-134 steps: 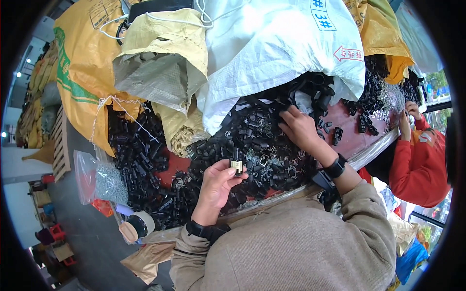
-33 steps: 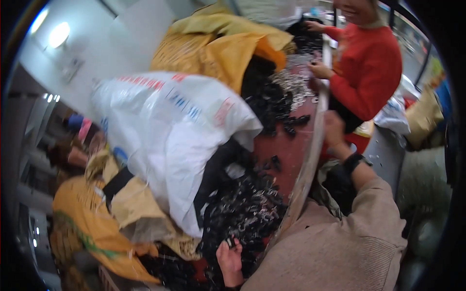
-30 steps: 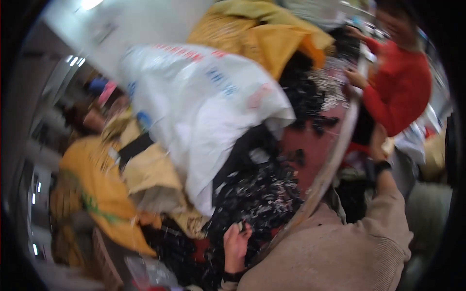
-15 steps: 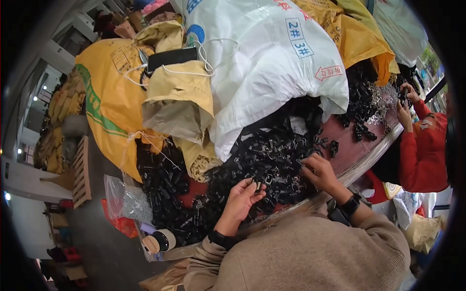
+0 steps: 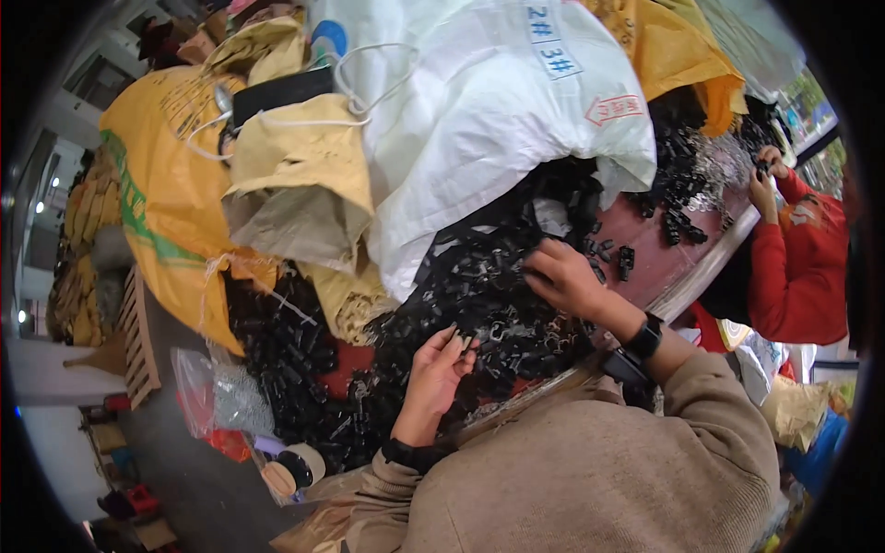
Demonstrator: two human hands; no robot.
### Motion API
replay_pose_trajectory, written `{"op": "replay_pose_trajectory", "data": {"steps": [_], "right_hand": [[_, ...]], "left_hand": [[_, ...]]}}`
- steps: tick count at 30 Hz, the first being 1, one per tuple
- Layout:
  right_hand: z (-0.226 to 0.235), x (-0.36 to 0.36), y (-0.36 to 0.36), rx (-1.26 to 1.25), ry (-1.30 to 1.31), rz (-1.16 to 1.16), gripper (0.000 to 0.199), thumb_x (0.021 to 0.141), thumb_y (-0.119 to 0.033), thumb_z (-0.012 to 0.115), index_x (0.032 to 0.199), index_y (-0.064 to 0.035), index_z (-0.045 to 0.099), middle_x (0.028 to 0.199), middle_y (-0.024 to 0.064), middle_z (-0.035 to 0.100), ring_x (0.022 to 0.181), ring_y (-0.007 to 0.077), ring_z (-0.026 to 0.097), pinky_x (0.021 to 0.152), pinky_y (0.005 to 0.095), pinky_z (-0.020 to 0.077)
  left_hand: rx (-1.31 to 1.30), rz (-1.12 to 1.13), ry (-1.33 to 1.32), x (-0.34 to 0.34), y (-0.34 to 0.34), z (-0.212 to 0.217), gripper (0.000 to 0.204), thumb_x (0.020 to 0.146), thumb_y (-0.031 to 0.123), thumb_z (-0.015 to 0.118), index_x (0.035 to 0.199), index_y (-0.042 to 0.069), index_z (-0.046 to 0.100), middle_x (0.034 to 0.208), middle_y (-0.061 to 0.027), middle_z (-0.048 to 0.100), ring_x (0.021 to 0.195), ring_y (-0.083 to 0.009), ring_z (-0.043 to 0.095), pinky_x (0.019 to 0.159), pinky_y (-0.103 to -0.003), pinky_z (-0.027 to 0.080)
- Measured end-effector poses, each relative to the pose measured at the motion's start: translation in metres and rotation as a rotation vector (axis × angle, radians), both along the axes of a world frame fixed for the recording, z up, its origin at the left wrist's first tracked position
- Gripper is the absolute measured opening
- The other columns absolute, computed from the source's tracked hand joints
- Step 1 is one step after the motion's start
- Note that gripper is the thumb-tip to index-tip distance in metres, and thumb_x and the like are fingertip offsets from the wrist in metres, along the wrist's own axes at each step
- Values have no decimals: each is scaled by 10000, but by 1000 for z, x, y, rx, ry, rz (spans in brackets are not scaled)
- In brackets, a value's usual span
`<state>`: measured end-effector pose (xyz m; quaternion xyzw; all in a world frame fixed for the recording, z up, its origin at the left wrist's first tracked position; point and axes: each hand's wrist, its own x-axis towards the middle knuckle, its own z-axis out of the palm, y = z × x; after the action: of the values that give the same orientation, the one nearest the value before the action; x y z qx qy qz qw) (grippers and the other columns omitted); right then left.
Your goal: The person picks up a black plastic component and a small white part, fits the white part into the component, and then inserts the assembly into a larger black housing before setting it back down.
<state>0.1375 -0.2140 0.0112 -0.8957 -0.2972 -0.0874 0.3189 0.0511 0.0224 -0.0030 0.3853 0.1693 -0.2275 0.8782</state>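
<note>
My left hand (image 5: 437,376) is closed in a pinch, thumb against fingers, on a small black plastic part with a metal bit (image 5: 467,342) just above the near side of a heap. My right hand (image 5: 570,282) is over the heap farther off, its fingers bent down and drawn together at the black parts. Whatever lies between those fingertips is hidden. The heap (image 5: 502,276) is made of small black plastic pieces mixed with shiny metal loops, and it spills from the mouth of a large white woven sack (image 5: 516,120).
A yellow sack (image 5: 175,212) and an open paper bag (image 5: 300,157), with a black phone-like device (image 5: 281,95) and white cable, stand left. A clear bag of metal bits (image 5: 241,398) and a roll of tape (image 5: 304,464) sit nearer. A person in red sleeves (image 5: 797,258) works at far right.
My right hand has moved left and farther over the heap, its fingers now down at the parts. The left hand keeps its pinch on the small part. The whole view has shifted slightly.
</note>
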Motion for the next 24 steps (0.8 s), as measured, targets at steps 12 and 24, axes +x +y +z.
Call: {"op": "replay_pose_trajectory", "data": {"steps": [12,24], "right_hand": [[-30,78,32,-214,-276,-256,280,646,-173,536,914,-94,514,1008,121,445,788,289,462,624,373,418],[-28,64,26,-249,-344,-254,232,613,-172,559,834,-104,549,1082,106,459,730,274,493,586,370,423]], "left_hand": [[68,100,10,0,10,1,241,827,99,496,1039,-2,440,891,-157,549,667,-164,505,549,-226,417],[153,234,33,-16,6,11,261,822,92,503,1049,-23,448,896,-140,550,745,-182,542,627,-241,450]]}}
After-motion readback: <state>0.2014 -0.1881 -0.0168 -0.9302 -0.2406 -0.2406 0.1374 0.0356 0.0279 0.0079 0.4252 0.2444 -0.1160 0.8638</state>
